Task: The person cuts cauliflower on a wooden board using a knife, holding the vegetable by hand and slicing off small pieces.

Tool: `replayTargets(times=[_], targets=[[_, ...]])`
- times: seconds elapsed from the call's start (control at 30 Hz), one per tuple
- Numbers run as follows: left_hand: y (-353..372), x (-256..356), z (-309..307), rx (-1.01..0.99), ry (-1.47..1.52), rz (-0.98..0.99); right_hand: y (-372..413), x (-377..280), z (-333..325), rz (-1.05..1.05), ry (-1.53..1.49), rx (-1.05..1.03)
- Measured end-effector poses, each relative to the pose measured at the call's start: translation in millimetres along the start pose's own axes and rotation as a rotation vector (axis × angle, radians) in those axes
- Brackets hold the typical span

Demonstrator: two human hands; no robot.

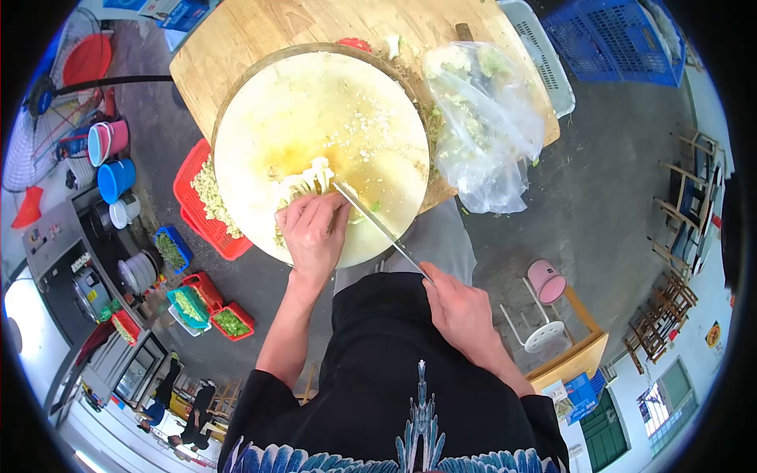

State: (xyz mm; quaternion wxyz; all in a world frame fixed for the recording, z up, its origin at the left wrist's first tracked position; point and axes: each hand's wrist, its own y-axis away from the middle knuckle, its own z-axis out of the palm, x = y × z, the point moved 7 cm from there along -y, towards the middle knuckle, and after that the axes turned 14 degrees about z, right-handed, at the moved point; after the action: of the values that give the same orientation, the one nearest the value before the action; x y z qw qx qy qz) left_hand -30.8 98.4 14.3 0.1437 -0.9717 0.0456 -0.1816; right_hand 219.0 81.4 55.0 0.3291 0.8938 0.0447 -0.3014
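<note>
A round chopping board (315,94) with a yellow stain lies on the wooden table before me. My left hand (315,232) is closed over a piece of cauliflower (318,173) near the board's front edge, fingers bent on top of it. In my right hand (461,307) is a kitchen knife (382,227), its narrow blade pointing up and left with the tip beside the cauliflower. White crumbs of cauliflower (371,126) are scattered on the board's right half. Some cut pieces lie partly hidden under my left hand.
Right of the board sits a clear plastic bag (489,126) of cauliflower on the wooden table (236,35). A red basket (193,169) of chopped pieces stands at the board's left. A blue crate (607,39) is at upper right. Two people (193,422) are in the distance at lower left.
</note>
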Motion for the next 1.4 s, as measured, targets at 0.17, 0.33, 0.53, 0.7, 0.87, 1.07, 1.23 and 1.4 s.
replayTargets(times=[0.17, 0.33, 0.53, 0.7, 0.87, 1.07, 1.23, 1.4], targets=[[-1, 0, 2, -0.01, 0.002, -0.003, 1, 4, 4, -0.026, 0.008, 0.045], [-1, 0, 1, -0.001, 0.027, 0.002, 1, 5, 7, -0.028, 0.026, 0.033], [0, -1, 1, -0.013, 0.031, -0.013, -1, 2, 3, -0.028, 0.038, 0.034], [0, -2, 1, -0.013, 0.029, -0.01, -4, 2, 3, -0.034, 0.021, 0.039], [1, -3, 3, -0.003, 0.035, -0.005, -8, 2, 4, 0.014, 0.007, -0.023], [1, -4, 4, -0.014, 0.059, -0.007, -21, -6, 2, 0.04, 0.066, -0.091], [-3, 0, 2, -0.023, 0.035, 0.003, -17, -2, -6, 0.104, 0.151, -0.129], [-2, 1, 0, -0.045, 0.044, -0.06, -12, -1, -26, 0.082, 0.218, -0.117]])
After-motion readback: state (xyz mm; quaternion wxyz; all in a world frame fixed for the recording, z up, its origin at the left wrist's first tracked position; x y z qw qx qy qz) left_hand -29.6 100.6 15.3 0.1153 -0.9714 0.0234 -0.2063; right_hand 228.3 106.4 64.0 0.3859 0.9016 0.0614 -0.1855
